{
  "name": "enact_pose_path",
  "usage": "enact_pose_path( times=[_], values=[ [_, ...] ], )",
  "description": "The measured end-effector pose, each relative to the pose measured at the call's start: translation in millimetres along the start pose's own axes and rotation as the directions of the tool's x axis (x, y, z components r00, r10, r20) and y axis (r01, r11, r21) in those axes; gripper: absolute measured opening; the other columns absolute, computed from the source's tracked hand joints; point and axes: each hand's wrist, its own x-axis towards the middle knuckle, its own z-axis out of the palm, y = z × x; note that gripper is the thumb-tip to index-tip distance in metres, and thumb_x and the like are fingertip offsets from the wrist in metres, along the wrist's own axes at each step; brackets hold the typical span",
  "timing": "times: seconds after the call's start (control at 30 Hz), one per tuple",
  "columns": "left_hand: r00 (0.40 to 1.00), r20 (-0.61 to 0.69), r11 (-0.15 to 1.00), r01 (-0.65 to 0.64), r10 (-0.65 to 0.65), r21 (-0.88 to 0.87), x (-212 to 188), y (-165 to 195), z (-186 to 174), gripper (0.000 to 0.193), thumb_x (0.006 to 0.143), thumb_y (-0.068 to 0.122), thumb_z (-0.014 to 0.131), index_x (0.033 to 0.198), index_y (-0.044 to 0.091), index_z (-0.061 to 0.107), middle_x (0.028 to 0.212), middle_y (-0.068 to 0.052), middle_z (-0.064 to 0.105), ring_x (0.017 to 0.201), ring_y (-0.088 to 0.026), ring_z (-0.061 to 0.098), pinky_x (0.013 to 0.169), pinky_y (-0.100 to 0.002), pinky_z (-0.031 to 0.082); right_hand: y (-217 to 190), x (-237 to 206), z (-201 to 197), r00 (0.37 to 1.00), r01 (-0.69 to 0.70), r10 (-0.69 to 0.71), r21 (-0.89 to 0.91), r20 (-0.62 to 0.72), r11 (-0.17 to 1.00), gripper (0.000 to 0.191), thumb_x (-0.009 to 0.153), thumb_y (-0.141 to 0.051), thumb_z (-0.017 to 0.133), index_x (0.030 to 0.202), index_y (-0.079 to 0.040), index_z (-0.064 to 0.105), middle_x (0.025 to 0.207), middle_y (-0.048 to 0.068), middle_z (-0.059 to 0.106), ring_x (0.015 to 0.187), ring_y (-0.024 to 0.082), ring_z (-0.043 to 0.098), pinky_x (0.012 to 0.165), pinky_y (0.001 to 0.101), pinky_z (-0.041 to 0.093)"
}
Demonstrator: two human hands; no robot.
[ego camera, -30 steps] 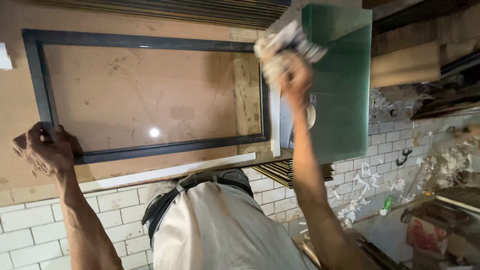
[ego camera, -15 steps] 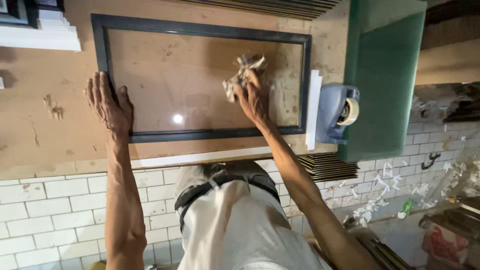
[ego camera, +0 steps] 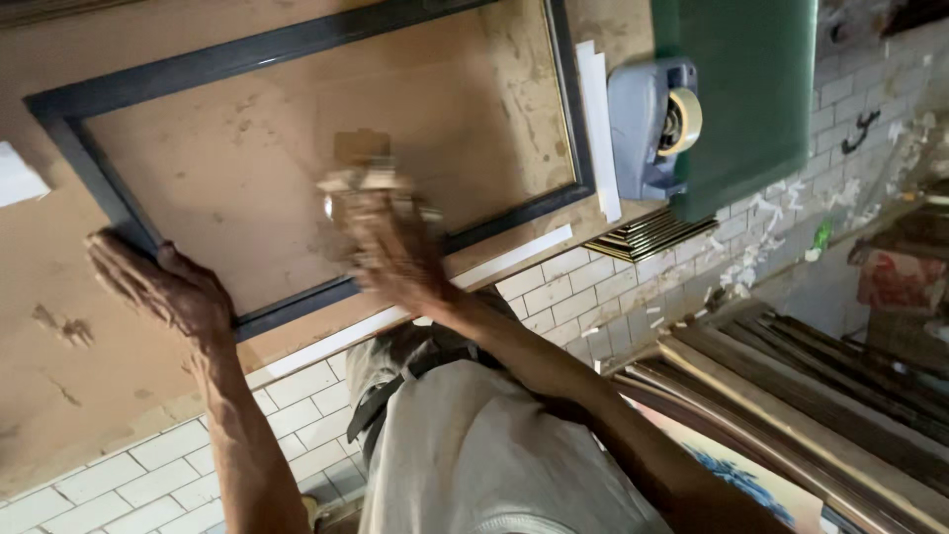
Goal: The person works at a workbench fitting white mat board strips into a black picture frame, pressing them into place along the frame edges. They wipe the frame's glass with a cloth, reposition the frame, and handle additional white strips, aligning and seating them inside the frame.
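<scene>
probably fragile and slippery, the glazed frame (ego camera: 306, 168) is best gripped by its stiff dark edge, where the left hand (ego camera: 163, 287) presses flat, fingers spread, while the right hand (ego camera: 381, 232) clutches a crumpled rag (ego camera: 366, 178).

The frame (ego camera: 297, 44) is dark grey-blue around clear glass (ego camera: 247, 168). The worktop (ego camera: 59, 366) is tan, blotched with brown stains. The cloth (ego camera: 371, 188), blurred, looks pale beige. The tape dispenser (ego camera: 647, 124) is grey-blue with a cream roll. The board (ego camera: 741, 89) is green. The tiles (ego camera: 563, 287) are white, dark-grouted.
</scene>
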Motion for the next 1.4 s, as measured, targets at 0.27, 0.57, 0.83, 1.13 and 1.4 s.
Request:
enact_pose_path(
  times=[0.27, 0.57, 0.83, 1.13, 1.4],
  values=[
    [0.998, 0.037, 0.994, -0.059, 0.055, 0.096, -3.2, -6.3, -1.5, 0.051, 0.127, 0.027, 0.046, 0.164, -0.007, 0.036, 0.169, -0.028, 0.035, 0.158, -0.049, 0.030, 0.132, -0.059, 0.028, 190.8, -112.6, -76.8, 0.971, -0.215, 0.238, -0.320, 0.033, 0.923, 0.086, 0.105, -0.054, 0.051, 0.157, 0.010, 0.028, 0.158, 0.041, 0.023, 0.150, 0.056, 0.025, 0.121, 0.0646, 0.030],
    [0.997, 0.014, 0.990, -0.083, 0.082, 0.110, -0.4, 0.6, -8.6, 0.047, 0.127, 0.021, 0.046, 0.163, -0.008, 0.037, 0.168, -0.029, 0.039, 0.157, -0.050, 0.034, 0.132, -0.058, 0.029, 181.3, -72.1, -54.0, 0.859, -0.508, 0.494, -0.358, -0.138, 0.784, 0.093, 0.098, -0.056, 0.048, 0.163, 0.003, 0.018, 0.167, 0.039, 0.008, 0.157, 0.052, 0.012, 0.126, 0.0681, 0.012],
    [0.960, 0.040, 0.956, -0.279, 0.276, 0.096, 0.7, -4.6, -20.0, 0.051, 0.124, 0.014, 0.040, 0.166, -0.014, 0.035, 0.171, -0.034, 0.037, 0.161, -0.051, 0.033, 0.131, -0.056, 0.031, 183.0, -105.2, -89.5, 0.981, -0.191, 0.195, -0.233, -0.007, 0.953, 0.096, 0.104, -0.057, 0.057, 0.159, 0.010, 0.018, 0.160, 0.045, 0.011, 0.153, 0.057, 0.017, 0.127, 0.0592, 0.021],
    [0.999, -0.011, 0.997, -0.048, 0.048, 0.056, 4.1, 6.1, -7.5, 0.048, 0.122, 0.019, 0.043, 0.161, -0.009, 0.043, 0.165, -0.029, 0.042, 0.157, -0.047, 0.036, 0.132, -0.058, 0.027, 237.0, 30.9, -101.4, 0.996, -0.066, 0.076, -0.198, 0.043, 0.978, 0.095, 0.099, -0.053, 0.064, 0.158, 0.012, 0.027, 0.161, 0.040, 0.020, 0.153, 0.055, 0.021, 0.128, 0.0586, 0.019],
    [0.992, -0.115, 0.992, 0.038, -0.052, -0.123, 8.6, 17.4, -7.2, 0.052, 0.106, 0.005, 0.051, 0.157, -0.001, 0.044, 0.161, -0.023, 0.048, 0.152, -0.045, 0.040, 0.129, -0.054, 0.027, 175.8, 152.5, -96.6, 0.913, 0.391, -0.371, -0.112, 0.168, 0.913, 0.094, 0.102, -0.050, 0.063, 0.163, 0.009, 0.024, 0.166, 0.041, 0.021, 0.156, 0.055, 0.020, 0.129, 0.0584, 0.021]
  ],
)
